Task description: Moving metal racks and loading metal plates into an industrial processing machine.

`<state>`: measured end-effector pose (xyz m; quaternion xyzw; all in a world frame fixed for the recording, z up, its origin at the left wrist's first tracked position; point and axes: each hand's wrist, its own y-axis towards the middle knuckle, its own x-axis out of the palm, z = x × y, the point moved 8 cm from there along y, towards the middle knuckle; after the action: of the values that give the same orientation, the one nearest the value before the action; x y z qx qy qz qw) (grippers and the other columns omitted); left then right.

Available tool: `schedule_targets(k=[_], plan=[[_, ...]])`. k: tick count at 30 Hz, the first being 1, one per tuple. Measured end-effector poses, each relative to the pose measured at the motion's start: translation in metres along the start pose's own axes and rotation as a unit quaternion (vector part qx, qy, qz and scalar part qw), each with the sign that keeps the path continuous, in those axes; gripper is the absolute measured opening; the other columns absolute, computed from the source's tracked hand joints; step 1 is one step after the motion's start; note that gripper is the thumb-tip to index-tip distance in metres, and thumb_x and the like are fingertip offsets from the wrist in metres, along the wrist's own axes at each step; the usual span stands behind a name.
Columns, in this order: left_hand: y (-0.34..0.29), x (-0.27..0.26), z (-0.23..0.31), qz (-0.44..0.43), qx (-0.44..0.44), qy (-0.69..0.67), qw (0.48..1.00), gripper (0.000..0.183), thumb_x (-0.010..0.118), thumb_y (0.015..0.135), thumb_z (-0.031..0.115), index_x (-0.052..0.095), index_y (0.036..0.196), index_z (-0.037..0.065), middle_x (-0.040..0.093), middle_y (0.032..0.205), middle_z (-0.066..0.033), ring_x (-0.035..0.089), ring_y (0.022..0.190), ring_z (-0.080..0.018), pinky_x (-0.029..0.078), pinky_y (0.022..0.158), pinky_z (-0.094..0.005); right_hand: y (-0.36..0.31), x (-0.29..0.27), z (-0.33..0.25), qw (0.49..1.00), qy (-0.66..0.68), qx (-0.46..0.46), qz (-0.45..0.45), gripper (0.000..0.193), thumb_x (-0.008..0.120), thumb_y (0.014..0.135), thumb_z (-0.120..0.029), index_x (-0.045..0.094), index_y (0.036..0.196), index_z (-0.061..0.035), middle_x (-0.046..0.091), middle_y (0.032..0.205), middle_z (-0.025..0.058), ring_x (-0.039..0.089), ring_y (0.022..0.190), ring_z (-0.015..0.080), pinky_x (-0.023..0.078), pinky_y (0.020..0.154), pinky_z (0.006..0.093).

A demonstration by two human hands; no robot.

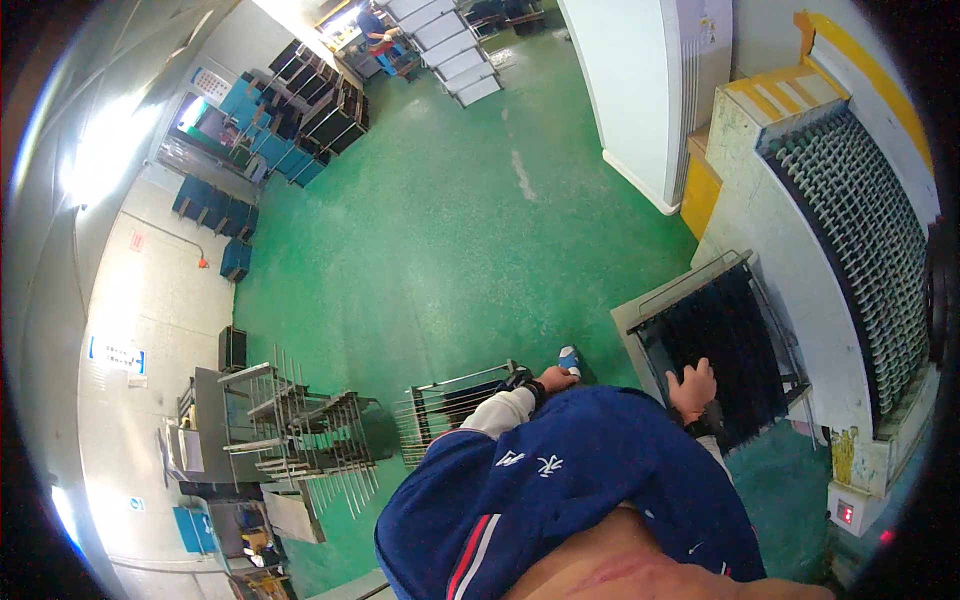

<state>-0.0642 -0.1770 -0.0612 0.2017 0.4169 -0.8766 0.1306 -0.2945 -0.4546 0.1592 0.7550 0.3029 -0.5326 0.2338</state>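
My right hand (692, 390) has its fingers spread at the near left edge of a row of black panels (722, 325). I cannot tell whether the fingertips touch them. The panels stand close together in a metal-framed rack (643, 318) on my right. My left hand (557, 378) is closed in front of me, near the right end of a low wire rack (425, 420). Whatever is in its fingers, if anything, is too small to make out. Dark material lies inside that wire rack, partly hidden by my left arm.
A machine with rows of rollers (850, 240) stands on the right beside the panel rack. A rodded metal stand (300, 425) is at left. Blue and black bins (285, 150) line the far left wall. Grey stacked trays (450, 55) and a person (375, 30) are far off.
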Motion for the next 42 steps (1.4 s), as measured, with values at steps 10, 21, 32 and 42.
schedule_targets(k=[10, 21, 32, 42], plan=[[0.002, -0.006, 0.009, 0.014, -0.015, -0.003, 1.000, 0.050, 0.060, 0.079, 0.050, 0.070, 0.094, 0.004, 0.070, 0.090, -0.0137, 0.066, 0.087, -0.0269, 0.050, 0.080, -0.0375, 0.001, 0.013, 0.010, 0.999, -0.018, 0.028, -0.043, 0.040, 0.070, 0.074, -0.043, 0.067, 0.081, -0.0031, 0.051, 0.099, 0.0154, 0.054, 0.095, 0.0349, 0.046, 0.073, 0.0463], [0.006, -0.007, 0.009, 0.024, -0.002, 0.004, 1.000, 0.050, 0.060, 0.079, 0.051, 0.071, 0.094, 0.005, 0.070, 0.092, -0.0144, 0.066, 0.089, -0.0299, 0.050, 0.082, -0.0381, 0.000, 0.009, 0.008, 0.999, -0.003, -0.019, 0.036, 0.040, 0.073, 0.069, -0.040, 0.064, 0.073, -0.0012, 0.049, 0.092, 0.0168, 0.054, 0.084, 0.0366, 0.046, 0.064, 0.0471], [-0.002, -0.005, 0.016, 0.007, 0.006, 0.024, 1.000, 0.052, 0.057, 0.081, 0.052, 0.070, 0.099, 0.005, 0.067, 0.102, -0.0180, 0.063, 0.098, -0.0336, 0.048, 0.087, -0.0394, -0.001, 0.007, 0.006, 0.999, 0.001, -0.031, 0.030, 0.040, 0.071, 0.072, -0.040, 0.064, 0.076, -0.0008, 0.049, 0.095, 0.0173, 0.054, 0.086, 0.0372, 0.046, 0.064, 0.0481], [0.001, -0.002, 0.007, 0.023, -0.010, -0.011, 1.000, 0.051, 0.058, 0.079, 0.050, 0.070, 0.097, 0.004, 0.068, 0.094, -0.0179, 0.064, 0.093, -0.0340, 0.048, 0.083, -0.0405, 0.001, 0.004, 0.004, 1.000, -0.011, 0.004, 0.015, 0.040, 0.071, 0.071, -0.041, 0.066, 0.077, -0.0013, 0.051, 0.096, 0.0176, 0.055, 0.087, 0.0367, 0.046, 0.067, 0.0475]])
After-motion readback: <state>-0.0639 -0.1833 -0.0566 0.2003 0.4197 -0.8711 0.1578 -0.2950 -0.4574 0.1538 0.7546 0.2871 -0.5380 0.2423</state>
